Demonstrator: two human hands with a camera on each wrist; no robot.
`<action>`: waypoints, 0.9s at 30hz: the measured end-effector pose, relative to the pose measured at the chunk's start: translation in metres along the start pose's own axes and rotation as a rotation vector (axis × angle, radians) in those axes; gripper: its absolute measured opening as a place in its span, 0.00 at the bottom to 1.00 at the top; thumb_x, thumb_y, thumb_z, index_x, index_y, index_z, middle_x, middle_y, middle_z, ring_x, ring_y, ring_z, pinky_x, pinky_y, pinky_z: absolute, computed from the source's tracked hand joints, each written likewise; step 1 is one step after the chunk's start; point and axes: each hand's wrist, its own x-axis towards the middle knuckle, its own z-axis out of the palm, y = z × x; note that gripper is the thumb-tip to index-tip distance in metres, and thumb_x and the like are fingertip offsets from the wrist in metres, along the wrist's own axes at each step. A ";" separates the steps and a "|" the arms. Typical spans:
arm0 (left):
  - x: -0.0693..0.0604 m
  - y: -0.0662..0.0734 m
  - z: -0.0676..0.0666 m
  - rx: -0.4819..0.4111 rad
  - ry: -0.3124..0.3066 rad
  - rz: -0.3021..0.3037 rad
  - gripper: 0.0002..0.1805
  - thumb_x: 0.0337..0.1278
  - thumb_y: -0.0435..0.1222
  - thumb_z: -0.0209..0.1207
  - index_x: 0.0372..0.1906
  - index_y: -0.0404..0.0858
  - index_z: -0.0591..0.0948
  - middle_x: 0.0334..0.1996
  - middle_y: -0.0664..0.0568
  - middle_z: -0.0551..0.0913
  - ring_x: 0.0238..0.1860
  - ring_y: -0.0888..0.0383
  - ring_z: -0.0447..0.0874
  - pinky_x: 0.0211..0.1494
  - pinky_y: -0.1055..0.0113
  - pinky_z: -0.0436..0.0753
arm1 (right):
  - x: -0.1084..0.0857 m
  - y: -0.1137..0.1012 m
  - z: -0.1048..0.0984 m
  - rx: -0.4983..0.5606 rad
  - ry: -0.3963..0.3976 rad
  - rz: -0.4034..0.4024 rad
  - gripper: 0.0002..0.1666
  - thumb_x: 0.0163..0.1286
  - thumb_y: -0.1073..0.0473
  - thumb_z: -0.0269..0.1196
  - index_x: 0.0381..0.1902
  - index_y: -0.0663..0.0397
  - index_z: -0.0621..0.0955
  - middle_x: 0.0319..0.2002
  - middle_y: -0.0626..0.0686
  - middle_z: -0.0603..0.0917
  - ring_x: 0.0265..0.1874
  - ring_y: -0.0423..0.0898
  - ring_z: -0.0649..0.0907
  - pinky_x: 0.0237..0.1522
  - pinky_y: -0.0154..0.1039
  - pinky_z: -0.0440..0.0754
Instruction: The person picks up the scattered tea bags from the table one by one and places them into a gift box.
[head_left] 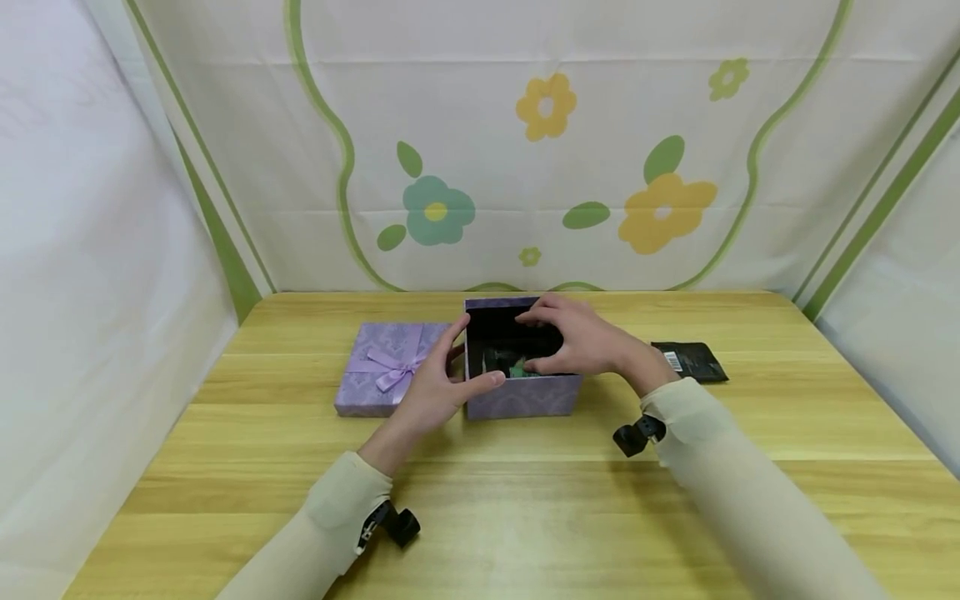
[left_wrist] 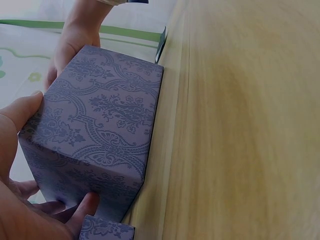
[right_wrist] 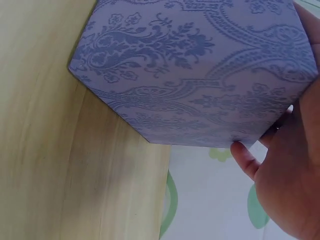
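Observation:
A purple patterned gift box (head_left: 521, 397) stands uncovered on the table, its inside black. My left hand (head_left: 433, 382) holds its left end, the thumb at the front rim and the fingers against the outer side. My right hand (head_left: 581, 340) reaches over the right end into the box, thumb and fingers spread apart. By the right thumb, dark packets with a green part (head_left: 517, 367) lie inside, partly hidden. In the right wrist view the box's outer wall (right_wrist: 190, 65) hides the inside, and one fingertip (right_wrist: 243, 156) shows at its edge.
Left of the box lies its purple lid (head_left: 369, 367) with a ribbon bow, partly behind the left hand. A black packet with a white barcode label (head_left: 693, 362) lies to the right, beyond the right wrist. A flowered cloth (head_left: 495, 167) hangs behind the wooden table (head_left: 517, 500).

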 end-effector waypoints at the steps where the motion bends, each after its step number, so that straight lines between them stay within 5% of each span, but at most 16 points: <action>1: 0.001 0.000 0.000 -0.003 0.001 0.001 0.56 0.61 0.52 0.74 0.86 0.65 0.51 0.86 0.59 0.52 0.85 0.48 0.58 0.78 0.42 0.73 | 0.000 0.000 0.000 0.006 0.004 0.000 0.42 0.65 0.42 0.75 0.73 0.50 0.79 0.63 0.53 0.79 0.60 0.54 0.80 0.63 0.60 0.75; 12: 0.000 0.001 0.001 -0.016 -0.009 -0.014 0.56 0.61 0.51 0.75 0.86 0.66 0.52 0.86 0.58 0.52 0.85 0.48 0.57 0.79 0.42 0.72 | -0.027 0.004 -0.010 0.096 0.096 0.045 0.41 0.70 0.40 0.73 0.75 0.47 0.76 0.72 0.53 0.75 0.72 0.56 0.75 0.72 0.64 0.73; 22: -0.002 0.003 -0.001 0.001 -0.008 -0.007 0.56 0.61 0.51 0.75 0.86 0.66 0.52 0.86 0.58 0.52 0.86 0.49 0.56 0.80 0.41 0.70 | -0.106 0.037 -0.033 0.120 0.287 0.172 0.35 0.74 0.51 0.72 0.75 0.46 0.76 0.71 0.55 0.76 0.69 0.58 0.76 0.62 0.63 0.78; 27: -0.004 0.003 -0.002 -0.010 -0.007 -0.014 0.56 0.61 0.51 0.75 0.86 0.66 0.51 0.87 0.57 0.51 0.86 0.49 0.55 0.80 0.41 0.70 | -0.144 0.072 -0.037 0.148 0.257 0.320 0.45 0.71 0.48 0.74 0.80 0.50 0.70 0.76 0.60 0.70 0.72 0.64 0.71 0.64 0.68 0.72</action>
